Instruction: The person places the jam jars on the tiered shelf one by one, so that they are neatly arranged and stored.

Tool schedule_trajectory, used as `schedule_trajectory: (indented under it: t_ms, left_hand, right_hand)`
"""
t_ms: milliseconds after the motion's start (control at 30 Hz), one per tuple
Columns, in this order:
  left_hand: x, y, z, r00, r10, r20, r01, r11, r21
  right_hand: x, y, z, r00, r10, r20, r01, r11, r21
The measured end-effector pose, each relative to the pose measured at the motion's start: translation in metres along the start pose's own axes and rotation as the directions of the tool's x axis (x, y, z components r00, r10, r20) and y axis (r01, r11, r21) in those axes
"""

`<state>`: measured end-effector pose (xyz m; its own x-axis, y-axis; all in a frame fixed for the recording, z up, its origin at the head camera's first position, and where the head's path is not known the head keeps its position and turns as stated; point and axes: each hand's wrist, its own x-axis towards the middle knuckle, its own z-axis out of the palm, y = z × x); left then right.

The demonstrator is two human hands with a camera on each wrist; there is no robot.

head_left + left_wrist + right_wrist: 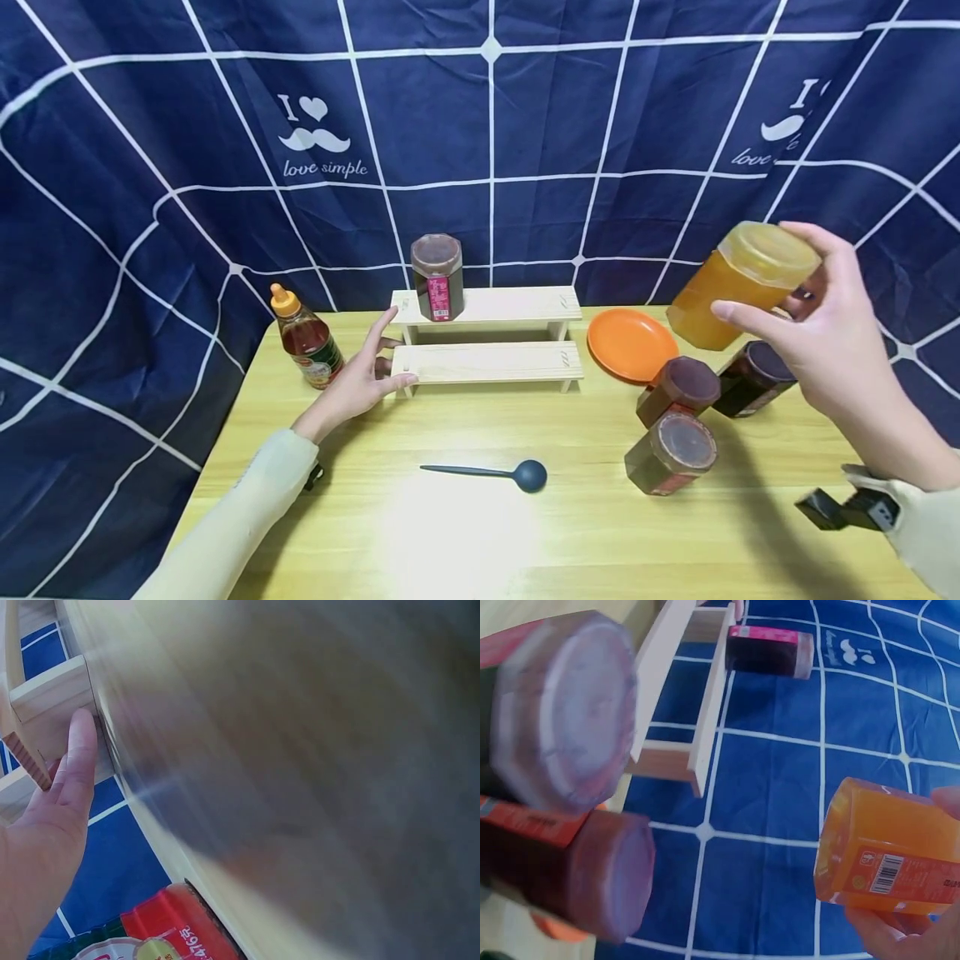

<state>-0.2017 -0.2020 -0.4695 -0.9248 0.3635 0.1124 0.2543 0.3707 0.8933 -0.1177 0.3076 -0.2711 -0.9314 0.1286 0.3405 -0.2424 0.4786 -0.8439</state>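
My right hand (840, 317) grips a jar of amber honey (738, 287), raised and tilted above the table's right side. Its label with a barcode faces the right wrist view. At the left end of a two-tier wooden shelf (487, 362), my left hand (360, 375) touches the side with its fingers spread, thumb by the lower tier and index finger by the upper. In the left wrist view a straight finger (82, 739) lies against the shelf's side panel. A dark jar with a pink label (438, 279) stands on the upper tier, towards its left end.
Left of the shelf is a squeeze bottle (307, 337) with an orange cap. An orange plate (632, 343) lies right of it. Under the raised jar stand a red-brown jar (678, 390), a very dark jar (753, 379) and a brownish jar (670, 454). A black spoon (529, 476) lies in front.
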Motion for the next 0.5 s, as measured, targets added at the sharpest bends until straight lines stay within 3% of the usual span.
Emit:
schedule_trajectory:
  t_ms: [100,500]
  left_hand:
    - [-0.001,0.000,0.000,1.000,0.004,0.003,-0.004,1.000,-0.018]
    - [-0.002,0.002,0.000,1.000,-0.001,0.009,0.001,0.999,-0.042]
  right_hand:
    - [0.007,-0.003,0.010,0.999,-0.005,0.034,0.004,0.999,0.040]
    - [0.035,-0.013,0.056,0.994,-0.029,0.109,0.027,0.999,0.019]
